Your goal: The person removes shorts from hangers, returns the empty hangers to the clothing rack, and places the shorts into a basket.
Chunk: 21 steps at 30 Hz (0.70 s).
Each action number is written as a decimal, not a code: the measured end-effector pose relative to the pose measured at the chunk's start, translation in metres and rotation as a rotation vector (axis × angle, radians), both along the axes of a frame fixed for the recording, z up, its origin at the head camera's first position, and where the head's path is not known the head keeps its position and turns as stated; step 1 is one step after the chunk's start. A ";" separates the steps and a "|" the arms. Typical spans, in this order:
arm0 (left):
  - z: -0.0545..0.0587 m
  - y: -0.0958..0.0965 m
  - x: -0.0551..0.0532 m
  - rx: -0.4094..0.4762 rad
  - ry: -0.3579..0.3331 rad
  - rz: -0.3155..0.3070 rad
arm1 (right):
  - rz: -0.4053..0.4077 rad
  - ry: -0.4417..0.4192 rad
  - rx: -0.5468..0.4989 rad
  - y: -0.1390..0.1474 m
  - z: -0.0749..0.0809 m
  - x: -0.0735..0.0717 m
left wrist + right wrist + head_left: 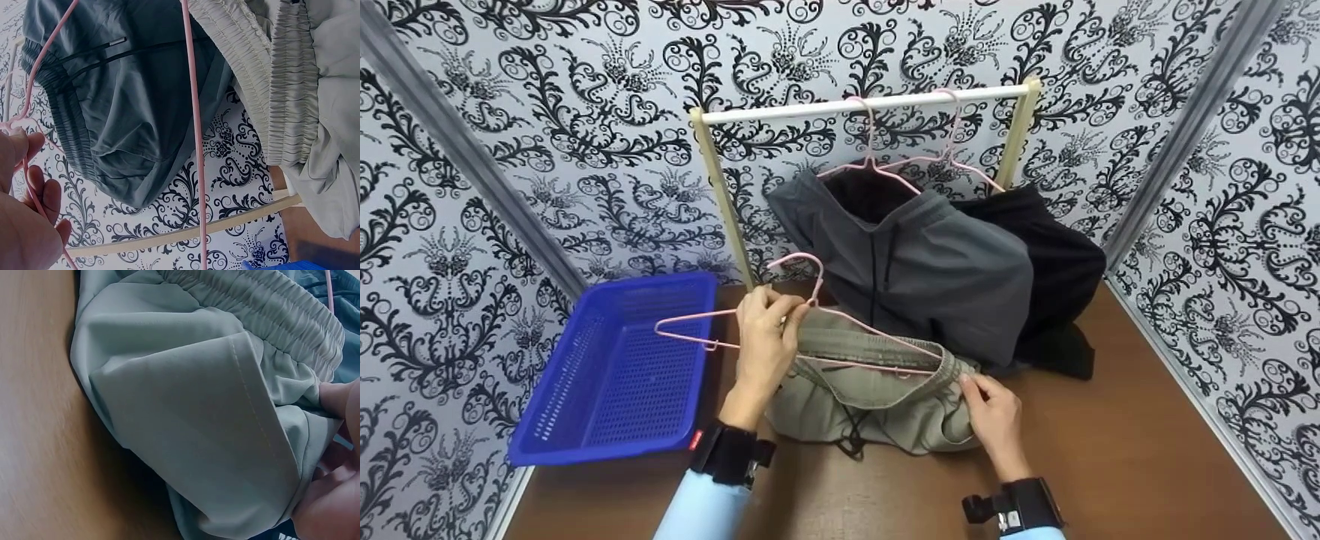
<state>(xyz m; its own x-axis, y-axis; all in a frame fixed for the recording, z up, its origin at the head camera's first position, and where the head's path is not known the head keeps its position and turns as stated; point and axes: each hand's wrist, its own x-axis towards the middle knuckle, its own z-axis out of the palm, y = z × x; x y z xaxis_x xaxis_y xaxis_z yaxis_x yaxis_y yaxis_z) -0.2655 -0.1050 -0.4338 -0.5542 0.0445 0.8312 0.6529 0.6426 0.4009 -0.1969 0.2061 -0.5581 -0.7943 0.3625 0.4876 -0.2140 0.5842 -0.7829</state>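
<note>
My left hand pinches a pink wire hanger just below its hook. The hanger's right end reaches into the waistband of olive-grey drawstring shorts, while its left end sticks out over the blue basket. With my right hand I pinch the shorts' waistband at its right side. In the right wrist view the shorts show a side pocket edge and a gathered elastic waist. In the left wrist view the hanger's bottom bar crosses in front of dark grey shorts.
A blue plastic basket stands at the left. Behind, a clothes rack with a white rail carries dark grey shorts and a black garment on pink hangers. Patterned walls enclose the brown table on three sides.
</note>
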 end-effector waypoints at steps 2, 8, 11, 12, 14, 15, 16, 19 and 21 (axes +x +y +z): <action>0.000 -0.001 0.000 -0.005 0.008 0.000 | -0.010 -0.044 0.004 0.001 -0.001 0.001; -0.001 -0.001 -0.001 -0.010 0.015 0.004 | -0.028 -0.149 0.009 0.003 -0.006 0.001; -0.001 -0.001 -0.001 -0.014 0.012 0.003 | -0.026 -0.162 0.020 0.005 -0.009 0.001; -0.001 -0.001 -0.001 -0.015 0.010 0.002 | -0.024 -0.166 0.026 0.005 -0.010 0.001; 0.000 -0.001 0.000 -0.014 0.008 0.001 | -0.021 -0.174 0.033 0.006 -0.012 0.001; 0.000 -0.001 0.001 -0.012 0.005 0.000 | -0.020 -0.182 0.037 0.006 -0.012 0.001; 0.001 -0.001 0.001 -0.009 0.004 -0.001 | -0.019 -0.188 0.040 0.006 -0.013 0.001; 0.001 -0.001 0.001 -0.002 0.007 -0.001 | -0.015 -0.208 0.047 0.007 -0.015 0.001; 0.000 -0.001 0.001 0.000 0.006 -0.002 | -0.012 -0.224 0.055 0.008 -0.016 0.001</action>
<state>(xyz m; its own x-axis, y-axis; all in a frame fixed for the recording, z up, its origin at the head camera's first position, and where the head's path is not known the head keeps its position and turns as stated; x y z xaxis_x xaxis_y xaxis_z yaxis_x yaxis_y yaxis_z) -0.2649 -0.1065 -0.4334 -0.5494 0.0454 0.8343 0.6564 0.6413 0.3973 -0.1961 0.2142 -0.5743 -0.8805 0.3503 0.3193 -0.0313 0.6291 -0.7767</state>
